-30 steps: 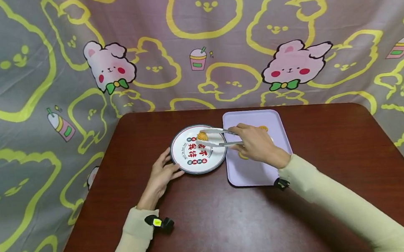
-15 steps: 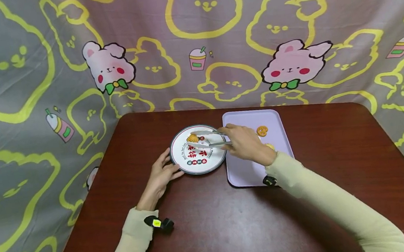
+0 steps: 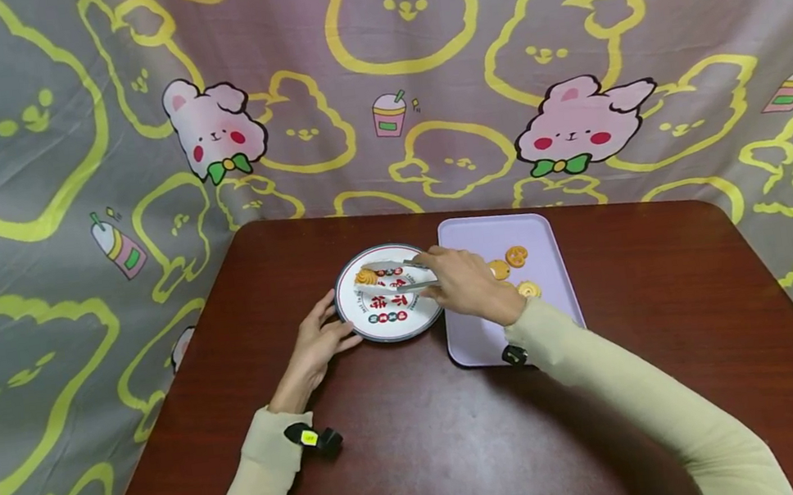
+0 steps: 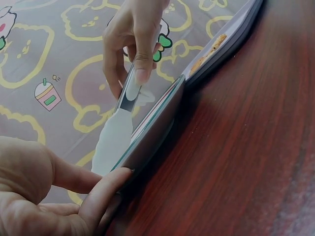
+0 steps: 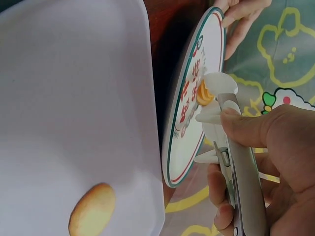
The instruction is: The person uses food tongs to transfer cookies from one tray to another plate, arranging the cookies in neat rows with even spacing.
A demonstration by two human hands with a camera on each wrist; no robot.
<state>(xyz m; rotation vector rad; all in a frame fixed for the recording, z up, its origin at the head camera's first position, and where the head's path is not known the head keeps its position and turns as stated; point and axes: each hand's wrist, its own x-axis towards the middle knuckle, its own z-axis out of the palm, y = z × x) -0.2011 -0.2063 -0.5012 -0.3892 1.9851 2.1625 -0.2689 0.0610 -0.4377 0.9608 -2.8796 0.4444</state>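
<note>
My right hand (image 3: 471, 284) grips a pair of metal tongs (image 5: 243, 184) with white tips. Between the tips is a golden swirled cookie (image 3: 365, 277), over the left part of a white plate (image 3: 392, 332) with a dark rim and red characters. Whether the cookie touches the plate is hard to tell. My left hand (image 3: 315, 346) lies at the plate's left edge, its extended fingers (image 4: 108, 191) touching the rim. Right of the plate, partly under my right hand, a lilac tray (image 3: 491, 229) bears a pretzel-shaped cookie (image 3: 516, 256), a round cookie (image 3: 499, 269) and a pale swirled cookie (image 3: 529, 289).
Plate and tray stand side by side near the back of a dark brown wooden table (image 3: 404, 428). A grey curtain (image 3: 310, 27) with yellow bear outlines and pink rabbits hangs behind and to the left of the table.
My right hand has moved left with the tongs and the swirled cookie, from the plate's middle towards its left side. More cookies on the tray now show. My left hand stays in place.
</note>
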